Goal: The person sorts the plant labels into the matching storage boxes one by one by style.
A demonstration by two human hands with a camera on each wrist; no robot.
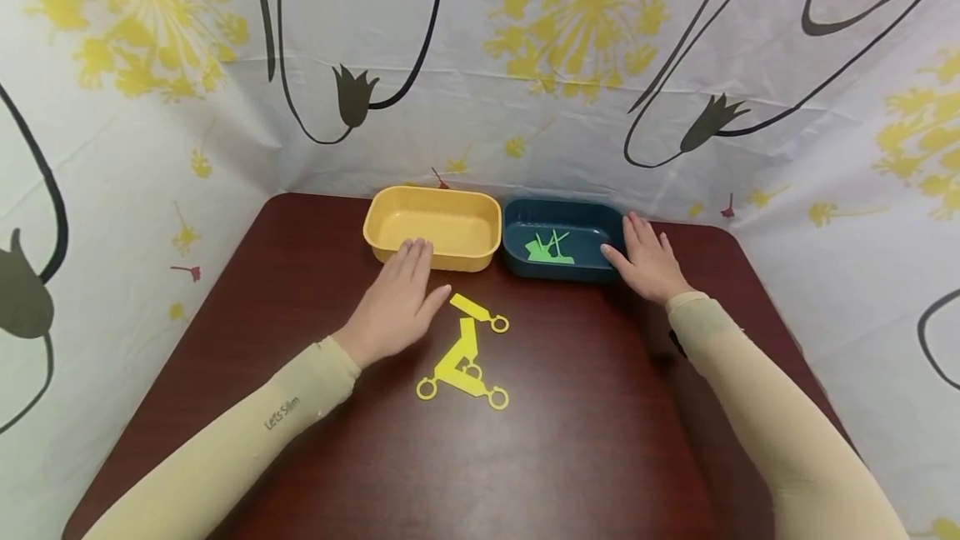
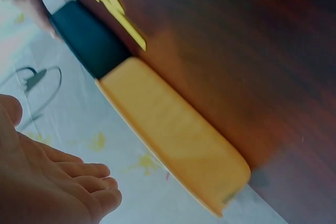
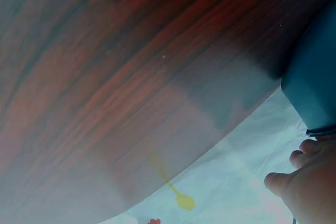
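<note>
In the head view my left hand (image 1: 396,302) has its fingers extended at the front of the yellow bin (image 1: 367,227); whether it touches the rim I cannot tell. The left wrist view shows this hand (image 2: 58,182) holding nothing. At the right end of the dark blue bin (image 1: 566,272) is my right hand (image 1: 651,261), fingers straight along that end and thumb over the rim. Green flat pieces (image 1: 550,250) lie inside the blue bin. Several yellow flat pieces with ring ends (image 1: 459,365) lie on the table in front of the bins, some overlapping.
Both bins stand side by side near the back edge of the dark red wooden table (image 1: 585,440). A white cloth (image 1: 465,57) with yellow and grey flower prints hangs behind and at both sides.
</note>
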